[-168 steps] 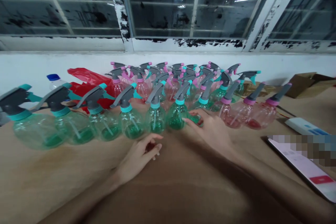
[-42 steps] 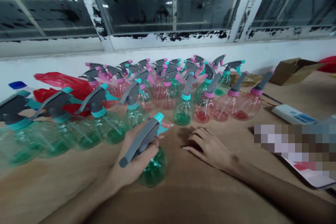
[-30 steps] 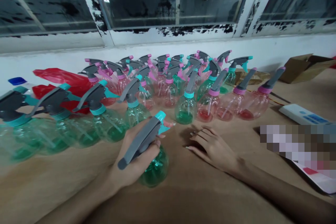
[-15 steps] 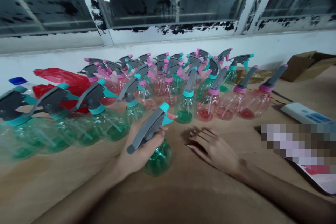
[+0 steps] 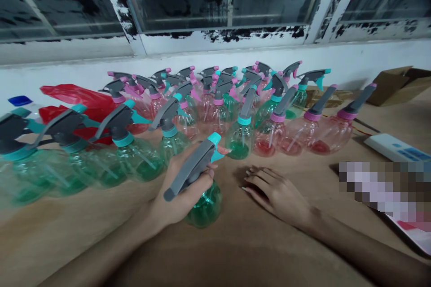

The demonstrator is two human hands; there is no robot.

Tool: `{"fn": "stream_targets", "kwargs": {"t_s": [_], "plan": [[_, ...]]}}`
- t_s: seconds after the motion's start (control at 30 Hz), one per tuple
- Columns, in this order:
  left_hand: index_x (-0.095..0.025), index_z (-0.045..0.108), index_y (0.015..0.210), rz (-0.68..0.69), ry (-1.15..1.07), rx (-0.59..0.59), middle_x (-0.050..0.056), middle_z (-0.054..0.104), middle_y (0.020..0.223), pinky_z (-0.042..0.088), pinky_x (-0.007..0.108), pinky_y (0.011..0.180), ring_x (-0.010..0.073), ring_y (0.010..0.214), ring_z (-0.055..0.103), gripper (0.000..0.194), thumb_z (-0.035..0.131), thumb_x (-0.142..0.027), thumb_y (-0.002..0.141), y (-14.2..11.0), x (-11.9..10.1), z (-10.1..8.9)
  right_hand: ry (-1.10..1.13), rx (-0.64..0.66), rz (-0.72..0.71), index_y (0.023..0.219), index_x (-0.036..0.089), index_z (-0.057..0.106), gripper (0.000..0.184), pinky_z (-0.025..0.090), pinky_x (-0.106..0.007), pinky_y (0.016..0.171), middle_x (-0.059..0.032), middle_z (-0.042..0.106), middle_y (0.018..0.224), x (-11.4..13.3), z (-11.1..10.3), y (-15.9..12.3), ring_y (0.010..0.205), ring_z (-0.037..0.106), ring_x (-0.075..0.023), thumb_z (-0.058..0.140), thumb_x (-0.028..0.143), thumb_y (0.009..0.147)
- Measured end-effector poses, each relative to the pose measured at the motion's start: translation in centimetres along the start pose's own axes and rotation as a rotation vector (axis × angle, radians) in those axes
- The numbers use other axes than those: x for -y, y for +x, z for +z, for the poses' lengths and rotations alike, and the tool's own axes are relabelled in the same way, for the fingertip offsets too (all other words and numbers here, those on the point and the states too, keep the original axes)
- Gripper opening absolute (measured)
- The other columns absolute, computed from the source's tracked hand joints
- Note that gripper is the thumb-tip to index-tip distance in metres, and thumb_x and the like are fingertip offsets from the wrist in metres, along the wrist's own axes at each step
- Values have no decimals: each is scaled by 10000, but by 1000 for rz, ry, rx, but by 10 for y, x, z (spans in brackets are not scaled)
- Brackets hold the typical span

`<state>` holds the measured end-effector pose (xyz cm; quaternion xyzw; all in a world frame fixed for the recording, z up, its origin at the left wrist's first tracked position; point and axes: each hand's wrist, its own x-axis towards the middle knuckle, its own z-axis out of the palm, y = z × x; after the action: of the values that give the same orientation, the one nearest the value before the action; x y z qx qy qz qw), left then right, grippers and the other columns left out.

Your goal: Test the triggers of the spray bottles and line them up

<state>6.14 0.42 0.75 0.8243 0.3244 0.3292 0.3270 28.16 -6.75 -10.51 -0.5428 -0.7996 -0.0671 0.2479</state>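
My left hand (image 5: 186,179) is wrapped round the neck of a green spray bottle (image 5: 206,206) with a grey head and turquoise nozzle. The bottle stands upright on the wooden table, its nozzle pointing away to the right. My right hand (image 5: 274,188) rests palm down on the table to the right of it, fingers loosely bent and holding nothing. Just beyond my hands stands another green spray bottle (image 5: 239,141), beside a pink-collared spray bottle (image 5: 269,136). To the left runs a row of green spray bottles (image 5: 139,161).
Several more pink and green spray bottles (image 5: 218,114) crowd towards the wall. A red plastic bag (image 5: 84,101) lies at the back left, near a blue-capped bottle (image 5: 20,100). On the right are a cardboard box (image 5: 393,85), a white device (image 5: 397,145) and a partly blurred flat object (image 5: 411,233).
The view has shifted very slightly. Both hands and the held spray bottle stay in nearly the same place.
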Motion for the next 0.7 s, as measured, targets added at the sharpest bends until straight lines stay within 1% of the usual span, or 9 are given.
{"fn": "stream_targets", "kwargs": {"t_s": [0.1, 0.17, 0.23, 0.27, 0.37, 0.5, 0.63, 0.7], "plan": [[-294, 620, 1033, 5, 17, -10, -19, 656, 758, 502, 277, 598, 159, 609, 597, 362, 484, -181, 717, 0, -1, 0, 12, -7, -2, 978, 154, 630, 204, 477, -406, 925, -87, 672, 1036, -1, 0, 0, 1031, 591, -226, 476, 264, 900], [-282, 623, 1001, 0, 28, -10, -25, 621, 689, 477, 272, 547, 153, 552, 554, 330, 474, -194, 719, 0, -3, 0, 17, -10, 0, 975, 157, 628, 203, 470, -414, 933, -86, 672, 1035, -1, 0, 0, 1029, 592, -226, 475, 267, 900], [-273, 621, 982, -21, 39, -3, -30, 579, 634, 460, 273, 527, 152, 522, 519, 298, 464, -215, 735, 0, -3, 0, 24, 5, 1, 976, 163, 629, 204, 460, -420, 941, -82, 674, 1027, -2, -1, 0, 1032, 590, -226, 474, 271, 901], [-271, 617, 985, -31, 40, 3, -29, 576, 643, 460, 276, 535, 150, 520, 511, 290, 461, -224, 744, 0, -3, 0, 28, 17, 1, 979, 167, 630, 203, 453, -423, 948, -78, 675, 1023, -2, -1, 0, 1034, 588, -224, 474, 272, 902], [-270, 604, 998, -38, 22, 25, -21, 597, 715, 462, 284, 564, 146, 532, 506, 290, 461, -236, 748, 0, -3, 0, 39, 44, 4, 1004, 176, 628, 210, 422, -438, 977, -70, 675, 1019, -2, -3, 0, 1046, 581, -219, 470, 273, 905], [-251, 616, 869, -41, 8, 56, -27, 543, 615, 440, 284, 539, 158, 527, 489, 200, 465, -259, 738, 0, -2, 0, 43, 44, 13, 1041, 185, 618, 219, 384, -455, 1006, -64, 669, 1042, -2, -4, 0, 1076, 565, -215, 471, 275, 906], [-249, 587, 850, -27, -21, 50, -16, 573, 730, 458, 282, 611, 166, 644, 548, 153, 487, -240, 734, -1, -1, -1, 47, 52, 15, 1035, 192, 616, 210, 375, -455, 1011, -55, 670, 1045, -3, -3, -2, 1061, 572, -203, 476, 278, 904], [-251, 576, 833, -10, -13, 41, -15, 573, 754, 450, 274, 615, 166, 677, 549, 126, 491, -234, 741, -1, -1, -2, 45, 46, 9, 1040, 193, 614, 210, 372, -458, 1012, -53, 674, 1039, -4, -2, -2, 1059, 575, -203, 477, 276, 903]]}}
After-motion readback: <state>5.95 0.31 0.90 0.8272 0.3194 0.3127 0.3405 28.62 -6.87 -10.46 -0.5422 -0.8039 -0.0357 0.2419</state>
